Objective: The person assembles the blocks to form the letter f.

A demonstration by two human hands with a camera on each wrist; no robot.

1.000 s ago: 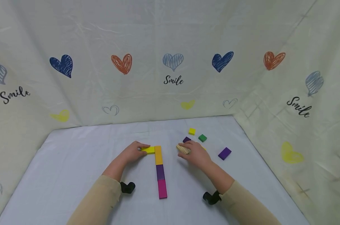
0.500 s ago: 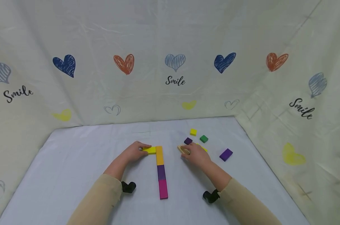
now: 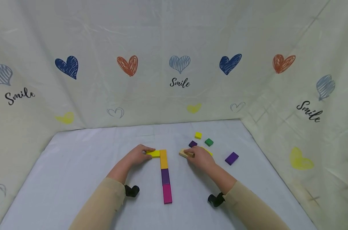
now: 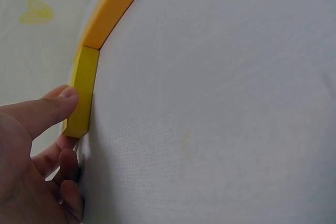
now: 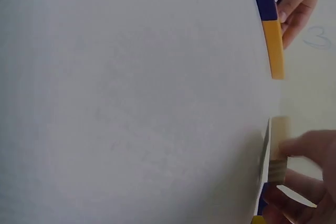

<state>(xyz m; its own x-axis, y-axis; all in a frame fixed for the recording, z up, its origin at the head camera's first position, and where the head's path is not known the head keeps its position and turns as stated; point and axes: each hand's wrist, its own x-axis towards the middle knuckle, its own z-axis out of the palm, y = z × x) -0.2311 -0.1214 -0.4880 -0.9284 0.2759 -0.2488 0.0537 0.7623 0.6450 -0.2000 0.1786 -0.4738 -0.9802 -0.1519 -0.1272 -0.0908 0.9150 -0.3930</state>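
Note:
My left hand (image 3: 137, 155) pinches a yellow wooden block (image 3: 154, 154) by its left end, thumb on the near side. That block's right end meets the top of an orange block (image 3: 163, 159). Below the orange one, a purple block (image 3: 165, 177) and a magenta block (image 3: 167, 193) continue the line end to end. To the right, my right hand (image 3: 202, 158) pinches a plain wood-coloured block (image 5: 278, 148) between thumb and fingers, just over the cloth. A gap separates it from the orange block. Part of the plain block is hidden by the fingers.
Beyond the right hand lie a small dark purple block (image 3: 192, 143), a green block (image 3: 209, 142) and a small yellow block (image 3: 198, 135). Another yellow block (image 3: 209, 151) is partly covered by that hand. A purple block (image 3: 231, 158) lies farther right on the white cloth (image 3: 76, 172).
The plain block in my right hand has turned and shifted slightly left, towards the orange block. My left hand stays on the yellow block. The view has shifted slightly.

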